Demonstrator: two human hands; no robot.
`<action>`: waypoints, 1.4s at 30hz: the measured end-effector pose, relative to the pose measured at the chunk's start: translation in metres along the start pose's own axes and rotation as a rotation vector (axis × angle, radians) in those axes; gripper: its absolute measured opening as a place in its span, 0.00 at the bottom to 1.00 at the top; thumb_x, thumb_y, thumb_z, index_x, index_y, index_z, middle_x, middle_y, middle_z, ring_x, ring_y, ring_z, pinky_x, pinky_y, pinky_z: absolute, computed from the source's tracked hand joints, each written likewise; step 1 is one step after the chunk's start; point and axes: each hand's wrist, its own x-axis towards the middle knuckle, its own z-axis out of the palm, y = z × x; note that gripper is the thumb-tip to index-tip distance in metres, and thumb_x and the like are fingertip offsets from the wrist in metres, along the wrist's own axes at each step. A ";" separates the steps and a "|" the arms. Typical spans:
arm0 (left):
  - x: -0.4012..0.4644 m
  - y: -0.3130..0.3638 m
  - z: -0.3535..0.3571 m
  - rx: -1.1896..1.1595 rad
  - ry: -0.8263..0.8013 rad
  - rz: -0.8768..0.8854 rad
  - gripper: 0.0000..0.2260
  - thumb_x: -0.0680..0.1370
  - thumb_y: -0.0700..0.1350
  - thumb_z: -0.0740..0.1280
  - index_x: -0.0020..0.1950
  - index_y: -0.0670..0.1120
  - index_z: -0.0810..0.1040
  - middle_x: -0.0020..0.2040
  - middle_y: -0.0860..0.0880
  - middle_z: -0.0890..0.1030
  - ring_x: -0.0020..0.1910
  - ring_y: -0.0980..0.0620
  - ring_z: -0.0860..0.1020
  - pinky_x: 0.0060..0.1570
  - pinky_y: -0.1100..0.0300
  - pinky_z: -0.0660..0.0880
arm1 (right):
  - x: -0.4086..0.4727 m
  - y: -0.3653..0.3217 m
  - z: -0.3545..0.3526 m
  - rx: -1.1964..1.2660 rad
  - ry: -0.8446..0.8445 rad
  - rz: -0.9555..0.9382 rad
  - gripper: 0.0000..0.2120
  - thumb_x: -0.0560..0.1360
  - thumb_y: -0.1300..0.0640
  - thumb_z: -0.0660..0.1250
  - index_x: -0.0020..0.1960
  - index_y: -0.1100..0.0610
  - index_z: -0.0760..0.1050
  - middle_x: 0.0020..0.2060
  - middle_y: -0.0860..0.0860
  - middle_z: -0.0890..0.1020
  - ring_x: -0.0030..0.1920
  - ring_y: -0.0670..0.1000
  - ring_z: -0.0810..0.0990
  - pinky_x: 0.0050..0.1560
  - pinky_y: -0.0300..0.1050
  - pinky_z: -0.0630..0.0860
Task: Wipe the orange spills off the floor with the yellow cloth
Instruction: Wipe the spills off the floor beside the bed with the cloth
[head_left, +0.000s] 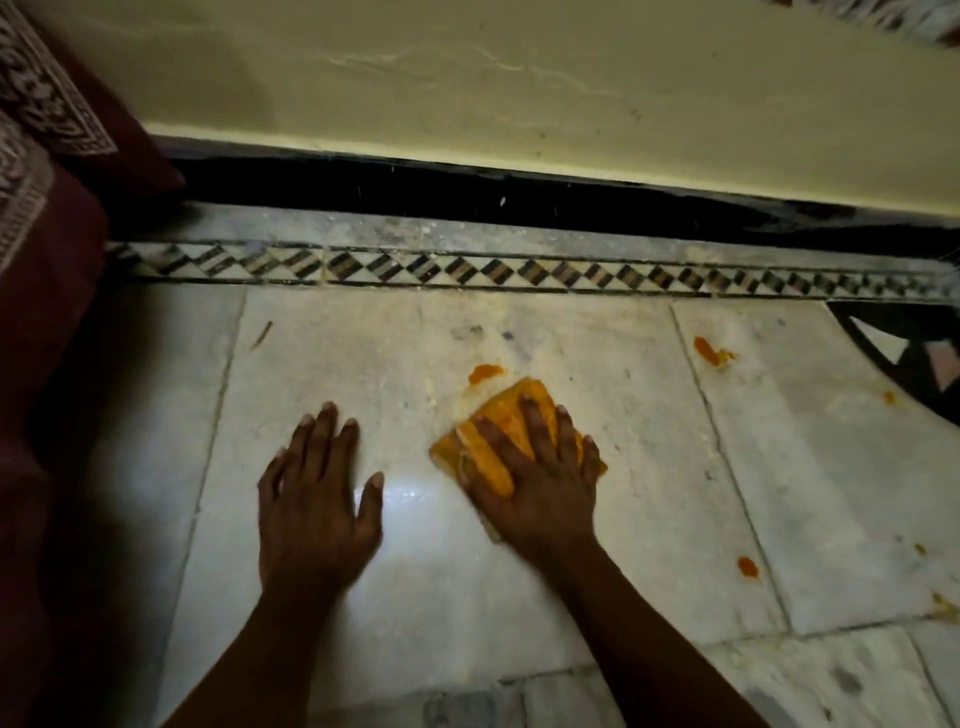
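Observation:
My right hand (540, 483) presses flat on the folded yellow cloth (485, 462), fingers spread over it on the white marble floor (597, 571). Just beyond the cloth's far corner lies an orange spill (484, 372). A second orange spill (710, 352) sits further right near a tile joint, and a small one (748, 566) lies at the right, nearer to me. My left hand (317, 499) rests palm down on the floor, fingers apart, holding nothing, to the left of the cloth.
A patterned tile border (467, 270) and a black skirting (467, 192) run along the pale wall (519, 88) ahead. Dark red patterned fabric (41, 234) hangs at the left. A dark inlay (914, 353) marks the floor at far right.

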 end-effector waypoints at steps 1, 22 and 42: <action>0.000 0.000 0.002 -0.006 -0.005 0.002 0.32 0.81 0.59 0.60 0.83 0.48 0.67 0.86 0.47 0.62 0.85 0.45 0.61 0.78 0.41 0.61 | 0.020 -0.007 0.000 0.003 0.008 0.113 0.34 0.74 0.21 0.49 0.79 0.27 0.57 0.85 0.47 0.52 0.84 0.63 0.48 0.79 0.71 0.45; 0.001 -0.007 0.011 0.027 -0.006 0.009 0.32 0.81 0.60 0.58 0.82 0.47 0.68 0.87 0.49 0.59 0.86 0.48 0.58 0.80 0.43 0.59 | 0.129 -0.093 0.013 0.091 -0.143 0.142 0.31 0.80 0.27 0.49 0.82 0.30 0.48 0.86 0.49 0.43 0.83 0.68 0.37 0.76 0.74 0.35; -0.001 -0.007 0.011 0.031 -0.035 -0.066 0.42 0.80 0.68 0.54 0.87 0.43 0.53 0.88 0.46 0.50 0.87 0.47 0.49 0.83 0.38 0.53 | 0.073 -0.090 0.001 -0.010 -0.313 -0.358 0.31 0.73 0.22 0.39 0.77 0.21 0.45 0.85 0.42 0.40 0.84 0.62 0.39 0.78 0.72 0.40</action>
